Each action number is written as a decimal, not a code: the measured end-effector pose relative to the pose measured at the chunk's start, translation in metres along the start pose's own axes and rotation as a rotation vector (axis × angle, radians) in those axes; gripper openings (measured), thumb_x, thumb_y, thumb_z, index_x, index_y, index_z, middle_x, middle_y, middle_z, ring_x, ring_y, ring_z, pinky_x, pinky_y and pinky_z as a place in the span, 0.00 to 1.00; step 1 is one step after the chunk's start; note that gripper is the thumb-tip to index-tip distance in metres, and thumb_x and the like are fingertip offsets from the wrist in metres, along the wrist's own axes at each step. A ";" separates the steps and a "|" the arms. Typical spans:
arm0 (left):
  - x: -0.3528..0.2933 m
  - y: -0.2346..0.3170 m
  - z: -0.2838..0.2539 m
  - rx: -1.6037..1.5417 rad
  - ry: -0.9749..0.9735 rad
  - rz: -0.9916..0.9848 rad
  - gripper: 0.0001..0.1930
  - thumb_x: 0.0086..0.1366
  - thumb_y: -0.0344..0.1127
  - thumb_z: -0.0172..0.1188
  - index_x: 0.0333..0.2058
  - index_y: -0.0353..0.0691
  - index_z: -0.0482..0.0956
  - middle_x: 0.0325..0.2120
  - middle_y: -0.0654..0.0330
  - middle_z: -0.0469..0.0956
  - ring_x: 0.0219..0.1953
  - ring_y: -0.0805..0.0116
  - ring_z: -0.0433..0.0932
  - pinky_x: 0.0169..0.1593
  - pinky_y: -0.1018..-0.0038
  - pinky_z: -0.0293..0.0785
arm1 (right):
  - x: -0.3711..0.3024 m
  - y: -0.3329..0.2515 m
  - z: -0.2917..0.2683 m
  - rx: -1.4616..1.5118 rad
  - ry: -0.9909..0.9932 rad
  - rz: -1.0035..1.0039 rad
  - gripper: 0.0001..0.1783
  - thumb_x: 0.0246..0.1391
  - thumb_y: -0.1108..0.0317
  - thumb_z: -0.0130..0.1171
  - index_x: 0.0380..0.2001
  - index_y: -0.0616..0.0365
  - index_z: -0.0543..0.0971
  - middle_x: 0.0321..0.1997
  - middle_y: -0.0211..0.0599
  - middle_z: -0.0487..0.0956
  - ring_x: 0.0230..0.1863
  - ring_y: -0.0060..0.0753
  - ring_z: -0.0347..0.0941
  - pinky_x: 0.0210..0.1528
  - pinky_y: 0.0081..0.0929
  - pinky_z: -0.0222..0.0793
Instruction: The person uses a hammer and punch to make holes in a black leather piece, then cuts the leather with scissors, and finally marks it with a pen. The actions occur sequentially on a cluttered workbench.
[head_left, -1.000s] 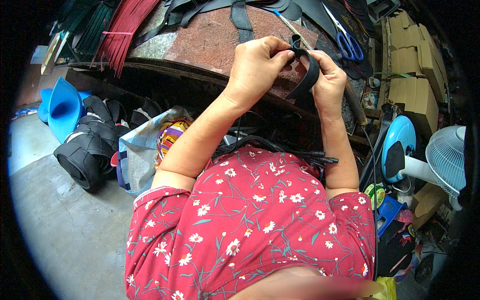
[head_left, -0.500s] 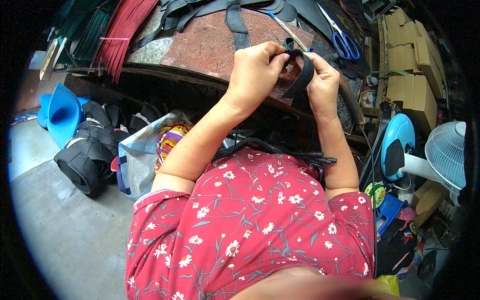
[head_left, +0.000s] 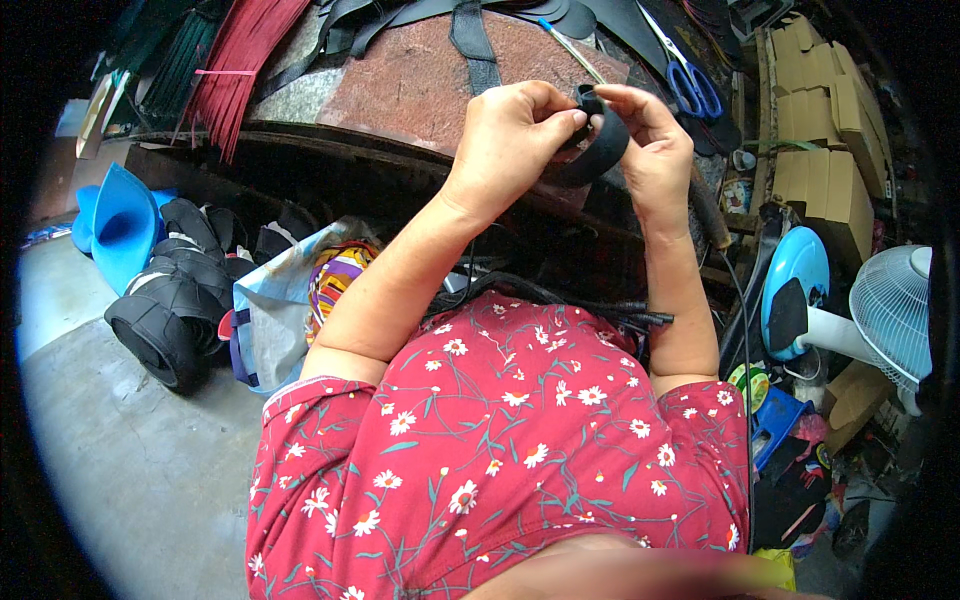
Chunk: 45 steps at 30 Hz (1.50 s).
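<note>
The right hand point(head_left: 655, 150) has loosened and spread; its forefinger, which a moment ago sat back by the outer side of the strip point(head_left: 604, 155), now reaches over to the small loop point(head_left: 588, 97) up top. The length that was dangling between the hands has swung leftward, curling rounder beneath the left hand point(head_left: 515, 135)

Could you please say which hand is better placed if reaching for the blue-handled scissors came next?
Probably the right hand: the scissors lie just beyond it, on its side. The left hand is farther away and pinches the black strip.
</note>
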<state>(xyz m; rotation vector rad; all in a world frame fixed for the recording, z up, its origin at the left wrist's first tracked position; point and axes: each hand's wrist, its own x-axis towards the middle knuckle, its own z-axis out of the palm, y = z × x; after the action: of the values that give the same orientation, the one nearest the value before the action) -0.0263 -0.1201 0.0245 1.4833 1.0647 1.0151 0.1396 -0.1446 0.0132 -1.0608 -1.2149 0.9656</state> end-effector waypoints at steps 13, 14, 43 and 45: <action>0.003 -0.001 -0.003 0.037 0.000 0.005 0.10 0.60 0.33 0.65 0.34 0.29 0.82 0.25 0.57 0.83 0.27 0.78 0.79 0.32 0.79 0.76 | -0.001 0.003 -0.005 0.217 -0.035 0.216 0.10 0.54 0.77 0.63 0.41 0.65 0.81 0.35 0.35 0.82 0.33 0.22 0.79 0.37 0.18 0.77; 0.003 -0.001 -0.003 0.036 0.013 0.027 0.10 0.59 0.33 0.65 0.33 0.30 0.83 0.24 0.54 0.83 0.26 0.76 0.80 0.31 0.78 0.76 | -0.001 0.003 -0.005 0.194 -0.035 0.210 0.10 0.54 0.77 0.63 0.40 0.65 0.81 0.36 0.34 0.82 0.33 0.21 0.78 0.38 0.18 0.76; -0.002 -0.001 -0.013 -0.243 -0.030 -0.041 0.09 0.60 0.32 0.64 0.34 0.30 0.82 0.25 0.60 0.83 0.27 0.80 0.78 0.31 0.80 0.75 | 0.006 -0.031 -0.010 -0.506 -0.147 -0.516 0.13 0.51 0.73 0.58 0.41 0.61 0.82 0.40 0.38 0.77 0.38 0.32 0.75 0.41 0.24 0.71; -0.006 0.002 -0.015 -0.107 -0.043 0.118 0.09 0.60 0.32 0.64 0.35 0.31 0.82 0.24 0.59 0.83 0.27 0.79 0.79 0.31 0.78 0.76 | 0.011 -0.035 -0.020 -0.530 -0.060 -0.459 0.16 0.57 0.61 0.58 0.44 0.60 0.80 0.39 0.36 0.76 0.37 0.28 0.72 0.41 0.22 0.69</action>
<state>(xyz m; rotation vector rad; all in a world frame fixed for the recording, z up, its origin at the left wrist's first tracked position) -0.0423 -0.1224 0.0287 1.4874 0.8872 1.1007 0.1615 -0.1448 0.0488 -1.0855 -1.7244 0.3238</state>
